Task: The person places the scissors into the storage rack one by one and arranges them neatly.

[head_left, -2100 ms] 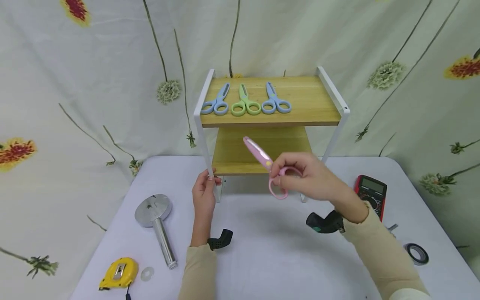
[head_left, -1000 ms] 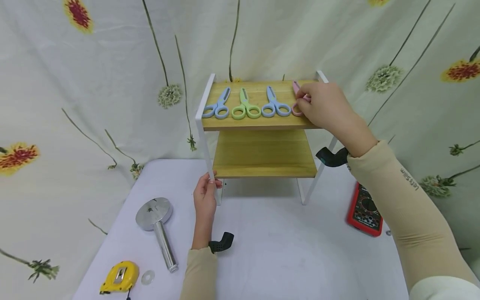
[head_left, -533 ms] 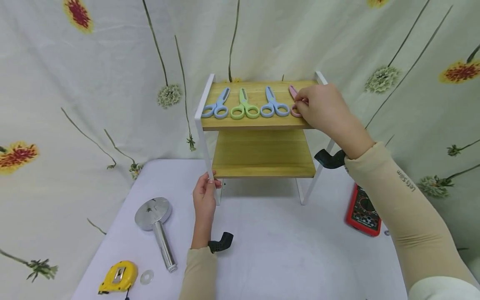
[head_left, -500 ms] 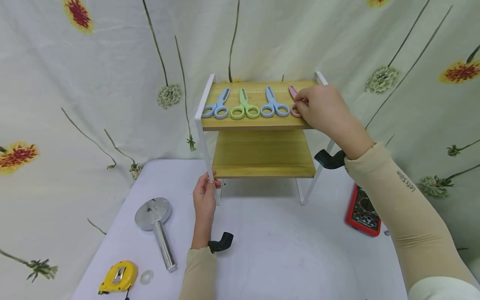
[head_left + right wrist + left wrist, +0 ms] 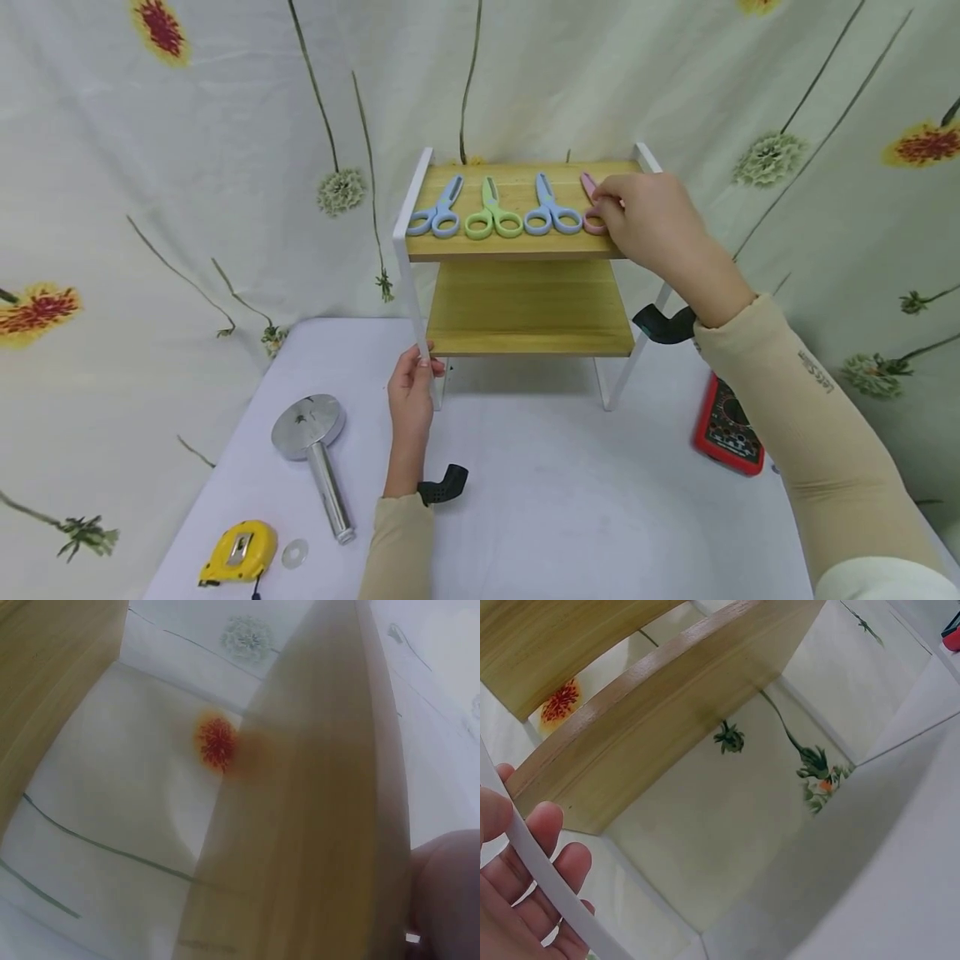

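In the head view a two-tier rack with wooden shelves (image 5: 525, 312) and a white metal frame (image 5: 411, 283) stands on the table. On its top shelf lie a blue pair of scissors (image 5: 444, 200), a green pair (image 5: 491, 218) and another blue pair (image 5: 546, 200), side by side with blades pointing back. My right hand (image 5: 652, 217) pinches the pink scissors (image 5: 589, 185) at the right end of this row; the hand covers part of them. My left hand (image 5: 410, 396) grips the frame's front left leg, its fingers curled round the white bar (image 5: 544, 874) in the left wrist view.
Left of the rack lie a chrome shower head (image 5: 311, 433), a yellow tape measure (image 5: 240, 552) and a small translucent disc (image 5: 295, 553). A red and black multimeter (image 5: 727, 429) lies to the right, partly under the right forearm. Flowered cloth (image 5: 225, 167) hangs behind the table.
My right hand has carried the pink scissors from in front of the rack up onto the top shelf, then shifted them slightly. The left hand has kept its grip on the leg.
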Demonstrator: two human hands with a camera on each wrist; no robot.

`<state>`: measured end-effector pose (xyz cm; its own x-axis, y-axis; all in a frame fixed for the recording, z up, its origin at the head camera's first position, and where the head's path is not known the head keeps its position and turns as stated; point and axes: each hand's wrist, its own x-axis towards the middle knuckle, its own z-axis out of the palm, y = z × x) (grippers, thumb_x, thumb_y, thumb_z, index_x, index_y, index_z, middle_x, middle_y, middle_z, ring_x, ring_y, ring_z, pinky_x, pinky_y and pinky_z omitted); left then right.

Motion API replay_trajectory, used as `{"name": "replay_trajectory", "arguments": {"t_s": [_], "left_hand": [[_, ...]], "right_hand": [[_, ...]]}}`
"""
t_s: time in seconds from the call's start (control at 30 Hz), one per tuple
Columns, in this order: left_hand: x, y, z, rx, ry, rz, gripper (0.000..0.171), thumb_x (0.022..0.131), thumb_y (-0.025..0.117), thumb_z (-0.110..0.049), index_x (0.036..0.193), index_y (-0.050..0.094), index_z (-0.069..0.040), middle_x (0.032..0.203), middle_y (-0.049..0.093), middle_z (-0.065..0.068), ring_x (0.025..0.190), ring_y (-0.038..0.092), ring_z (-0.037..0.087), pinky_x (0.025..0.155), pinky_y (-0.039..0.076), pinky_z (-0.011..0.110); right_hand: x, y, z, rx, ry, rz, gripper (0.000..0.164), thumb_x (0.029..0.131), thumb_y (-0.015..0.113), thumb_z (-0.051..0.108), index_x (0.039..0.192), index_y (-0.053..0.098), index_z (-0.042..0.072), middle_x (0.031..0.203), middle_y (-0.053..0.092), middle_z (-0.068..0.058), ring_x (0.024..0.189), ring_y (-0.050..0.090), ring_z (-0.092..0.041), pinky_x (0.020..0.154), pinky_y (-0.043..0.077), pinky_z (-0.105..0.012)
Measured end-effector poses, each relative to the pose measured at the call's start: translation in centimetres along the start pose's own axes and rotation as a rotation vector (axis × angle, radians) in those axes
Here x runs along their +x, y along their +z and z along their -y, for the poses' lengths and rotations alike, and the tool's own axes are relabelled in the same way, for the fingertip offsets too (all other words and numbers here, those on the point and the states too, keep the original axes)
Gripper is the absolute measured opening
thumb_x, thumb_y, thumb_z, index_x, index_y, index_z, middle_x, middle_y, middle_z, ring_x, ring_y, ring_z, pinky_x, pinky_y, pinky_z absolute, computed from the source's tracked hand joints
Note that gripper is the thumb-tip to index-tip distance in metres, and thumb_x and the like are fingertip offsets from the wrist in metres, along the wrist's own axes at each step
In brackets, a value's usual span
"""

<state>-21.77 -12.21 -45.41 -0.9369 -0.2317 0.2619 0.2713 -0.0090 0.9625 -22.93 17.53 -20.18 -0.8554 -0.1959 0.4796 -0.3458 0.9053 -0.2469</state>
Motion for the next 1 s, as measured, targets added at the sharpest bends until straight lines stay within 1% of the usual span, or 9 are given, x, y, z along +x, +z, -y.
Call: {"name": "replay_trajectory", "arguments": {"t_s": [0.13, 0.27, 0.4, 0.5, 0.6, 0.7, 0.8, 0.93, 1.0], "left_hand": [[-0.1, 0.2, -0.1, 0.004, 0.012, 0.004, 0.029, 0.106, 0.046, -0.006, 0.130, 0.061, 0.002, 0.084, 0.063, -0.010, 0.088, 0.062, 0.005, 0.091, 0.048, 0.021], [0.0, 0.2, -0.3, 0.014, 0.020, -0.004, 0.030, 0.106, 0.045, -0.005, 0.130, 0.062, 0.002, 0.084, 0.063, -0.011, 0.087, 0.063, 0.005, 0.092, 0.048, 0.023], [0.0, 0.2, -0.2, 0.018, 0.011, -0.010, 0.030, 0.106, 0.045, -0.005, 0.131, 0.062, 0.001, 0.083, 0.063, -0.011, 0.087, 0.062, 0.004, 0.093, 0.047, 0.024], [-0.1, 0.1, -0.1, 0.020, 0.007, -0.016, 0.030, 0.106, 0.045, -0.005, 0.131, 0.062, 0.002, 0.083, 0.063, -0.011, 0.087, 0.063, 0.004, 0.093, 0.046, 0.023], [-0.2, 0.1, 0.0, 0.017, 0.002, -0.012, 0.030, 0.107, 0.045, -0.006, 0.131, 0.061, 0.002, 0.083, 0.063, -0.012, 0.087, 0.062, 0.004, 0.093, 0.046, 0.023], [-0.2, 0.0, 0.0, 0.026, 0.000, -0.010, 0.030, 0.107, 0.045, -0.006, 0.132, 0.061, 0.001, 0.084, 0.063, -0.012, 0.088, 0.062, 0.004, 0.093, 0.046, 0.022], [-0.1, -0.1, 0.1, 0.037, 0.004, -0.018, 0.031, 0.107, 0.044, -0.007, 0.132, 0.061, 0.000, 0.085, 0.063, -0.011, 0.088, 0.063, 0.004, 0.092, 0.047, 0.021], [0.0, -0.1, 0.1, 0.029, 0.010, -0.016, 0.031, 0.107, 0.044, -0.007, 0.132, 0.061, 0.001, 0.085, 0.063, -0.010, 0.087, 0.063, 0.005, 0.092, 0.047, 0.020], [0.0, -0.1, 0.1, 0.022, 0.010, -0.010, 0.031, 0.107, 0.044, -0.007, 0.132, 0.061, 0.002, 0.085, 0.063, -0.010, 0.087, 0.063, 0.004, 0.092, 0.048, 0.019]], "right_hand": [[-0.5, 0.1, -0.3, 0.056, -0.061, -0.094, 0.030, 0.104, 0.049, 0.011, 0.116, 0.072, -0.004, 0.114, 0.074, -0.022, 0.103, 0.069, -0.043, 0.090, 0.052, -0.053], [-1.3, 0.9, -1.2, 0.148, -0.258, -0.354, 0.026, 0.101, 0.052, 0.006, 0.108, 0.073, -0.006, 0.104, 0.075, -0.023, 0.094, 0.067, -0.040, 0.082, 0.051, -0.051], [-3.4, 2.0, -1.6, 0.284, -0.436, -0.616, 0.022, 0.095, 0.057, 0.004, 0.097, 0.076, -0.007, 0.093, 0.075, -0.022, 0.085, 0.067, -0.037, 0.078, 0.050, -0.038], [-6.1, 3.3, -1.8, 0.393, -0.499, -0.688, 0.025, 0.094, 0.059, 0.011, 0.090, 0.076, -0.007, 0.088, 0.074, -0.022, 0.083, 0.066, -0.037, 0.087, 0.048, -0.025], [-9.0, 5.0, -2.6, 0.448, -0.535, -0.681, 0.034, 0.097, 0.060, 0.020, 0.085, 0.075, -0.007, 0.083, 0.073, -0.021, 0.078, 0.064, -0.034, 0.090, 0.046, -0.016], [-11.9, 6.9, -4.1, 0.437, -0.528, -0.616, 0.040, 0.100, 0.058, 0.026, 0.084, 0.075, -0.006, 0.080, 0.072, -0.018, 0.075, 0.063, -0.030, 0.089, 0.046, -0.012], [-14.4, 8.7, -5.8, 0.393, -0.467, -0.521, 0.034, 0.098, 0.058, 0.022, 0.086, 0.075, -0.004, 0.082, 0.073, -0.015, 0.077, 0.064, -0.027, 0.089, 0.046, -0.009], [-17.2, 10.8, -7.7, 0.342, -0.338, -0.436, 0.016, 0.086, 0.063, 0.006, 0.089, 0.076, -0.002, 0.087, 0.075, -0.014, 0.081, 0.068, -0.028, 0.089, 0.045, -0.006], [-18.5, 11.6, -8.3, 0.331, -0.273, -0.406, 0.015, 0.080, 0.066, -0.002, 0.091, 0.077, -0.002, 0.089, 0.076, -0.014, 0.083, 0.069, -0.030, 0.090, 0.044, -0.005]]}}
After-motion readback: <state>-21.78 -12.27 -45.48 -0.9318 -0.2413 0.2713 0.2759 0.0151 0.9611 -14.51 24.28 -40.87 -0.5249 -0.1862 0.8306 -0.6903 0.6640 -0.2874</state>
